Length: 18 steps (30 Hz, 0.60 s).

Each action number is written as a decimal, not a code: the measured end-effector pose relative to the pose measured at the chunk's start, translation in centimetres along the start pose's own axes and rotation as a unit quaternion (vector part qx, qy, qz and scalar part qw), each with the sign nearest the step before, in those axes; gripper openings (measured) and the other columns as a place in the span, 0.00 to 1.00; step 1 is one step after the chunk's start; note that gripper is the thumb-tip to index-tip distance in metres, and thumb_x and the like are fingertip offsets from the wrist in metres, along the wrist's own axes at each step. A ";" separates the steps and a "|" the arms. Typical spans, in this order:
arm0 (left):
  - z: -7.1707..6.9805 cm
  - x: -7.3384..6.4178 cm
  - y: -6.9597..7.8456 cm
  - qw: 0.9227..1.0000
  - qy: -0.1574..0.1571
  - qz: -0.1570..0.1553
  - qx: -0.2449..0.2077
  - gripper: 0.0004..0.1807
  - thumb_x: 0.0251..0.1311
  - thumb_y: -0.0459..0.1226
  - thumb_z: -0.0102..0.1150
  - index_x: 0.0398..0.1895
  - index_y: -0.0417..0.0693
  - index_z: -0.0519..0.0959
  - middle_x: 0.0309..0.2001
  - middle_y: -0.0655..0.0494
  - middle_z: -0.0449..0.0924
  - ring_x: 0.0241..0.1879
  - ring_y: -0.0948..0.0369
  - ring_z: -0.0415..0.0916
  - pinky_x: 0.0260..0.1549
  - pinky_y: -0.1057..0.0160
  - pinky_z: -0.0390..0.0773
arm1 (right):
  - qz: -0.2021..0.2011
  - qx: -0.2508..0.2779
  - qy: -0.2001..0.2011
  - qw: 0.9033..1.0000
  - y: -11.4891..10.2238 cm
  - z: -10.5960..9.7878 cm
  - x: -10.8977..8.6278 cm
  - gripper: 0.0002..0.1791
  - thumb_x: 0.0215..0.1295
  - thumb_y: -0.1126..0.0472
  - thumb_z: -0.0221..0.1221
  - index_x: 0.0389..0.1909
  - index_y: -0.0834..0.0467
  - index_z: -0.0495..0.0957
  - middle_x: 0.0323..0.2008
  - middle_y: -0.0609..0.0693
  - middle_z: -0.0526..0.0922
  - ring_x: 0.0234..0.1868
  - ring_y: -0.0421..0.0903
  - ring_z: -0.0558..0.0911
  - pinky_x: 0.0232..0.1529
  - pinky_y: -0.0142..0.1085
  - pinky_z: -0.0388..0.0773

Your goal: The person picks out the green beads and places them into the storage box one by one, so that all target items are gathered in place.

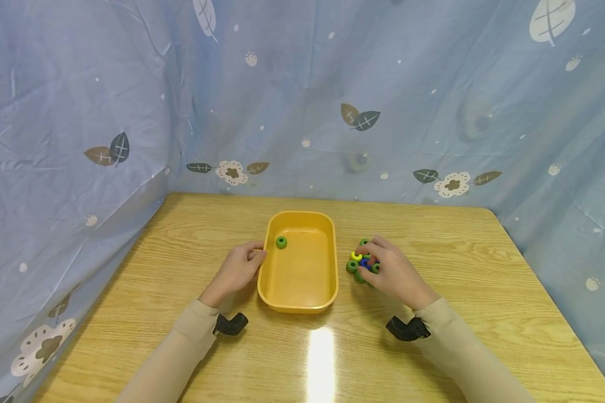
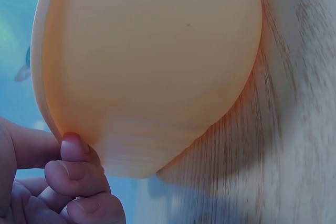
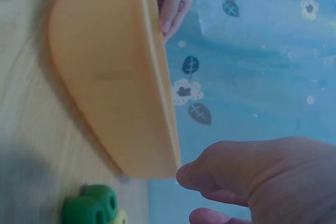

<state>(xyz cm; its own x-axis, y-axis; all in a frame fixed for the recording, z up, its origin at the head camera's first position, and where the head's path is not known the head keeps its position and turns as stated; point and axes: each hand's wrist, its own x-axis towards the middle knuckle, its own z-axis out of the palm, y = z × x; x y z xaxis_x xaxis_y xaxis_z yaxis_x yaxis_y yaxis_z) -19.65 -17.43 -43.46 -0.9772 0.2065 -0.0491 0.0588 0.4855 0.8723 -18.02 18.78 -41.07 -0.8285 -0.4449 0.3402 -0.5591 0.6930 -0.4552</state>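
Note:
A yellow rectangular tray (image 1: 297,307) stands on the table with one green bead (image 1: 281,242) inside, near its left wall. My left hand (image 1: 236,271) holds the tray's left rim; in the left wrist view its curled fingertips (image 2: 76,148) meet the edge. To the right of the tray lies a small cluster of round, holed beads: green beads (image 1: 352,267), a yellow bead (image 1: 355,256) and a blue bead (image 1: 364,262). Over this cluster hovers my right hand (image 1: 395,274), thumb and forefinger apart, partly hiding the beads. No bead shows between its fingers in the right wrist view.
The wooden table (image 1: 201,224) is bounded at the back and sides by a blue patterned cloth (image 1: 302,101). Each wrist carries a black mount, one on the left (image 1: 230,324) and one on the right (image 1: 407,329). A bright reflection lies in front of the tray.

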 end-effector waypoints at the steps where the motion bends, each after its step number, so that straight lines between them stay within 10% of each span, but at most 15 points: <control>1: 0.0 0.0 0.0 1.000 0.000 0.000 0.002 0.21 0.80 0.38 0.49 0.68 0.36 0.75 0.42 0.44 0.88 0.25 0.61 0.72 0.23 0.66 0.69 | 0.002 -0.004 -0.001 1.000 0.1 0.0 -0.2 0.17 0.62 0.66 0.71 0.51 0.63 0.84 0.43 0.56 0.81 0.35 0.50 0.81 0.34 0.36 0.78; 18: 0.0 0.2 -0.4 1.000 0.000 0.011 0.006 0.20 0.80 0.38 0.50 0.66 0.37 0.77 0.33 0.45 0.86 0.22 0.61 0.68 0.20 0.66 0.67 | 0.011 -0.067 -0.001 0.998 2.0 1.0 -3.1 0.18 0.59 0.66 0.74 0.50 0.61 0.85 0.40 0.53 0.79 0.30 0.40 0.74 0.30 0.33 0.73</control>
<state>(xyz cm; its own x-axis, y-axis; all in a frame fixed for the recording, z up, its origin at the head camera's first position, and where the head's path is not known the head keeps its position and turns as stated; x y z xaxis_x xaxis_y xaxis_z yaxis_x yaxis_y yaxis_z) -19.90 -17.53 -43.81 -0.9757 0.2172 -0.0291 0.0833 0.4904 0.8675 -16.56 21.00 -43.84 -0.8411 -0.4288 0.3297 -0.5305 0.7730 -0.3480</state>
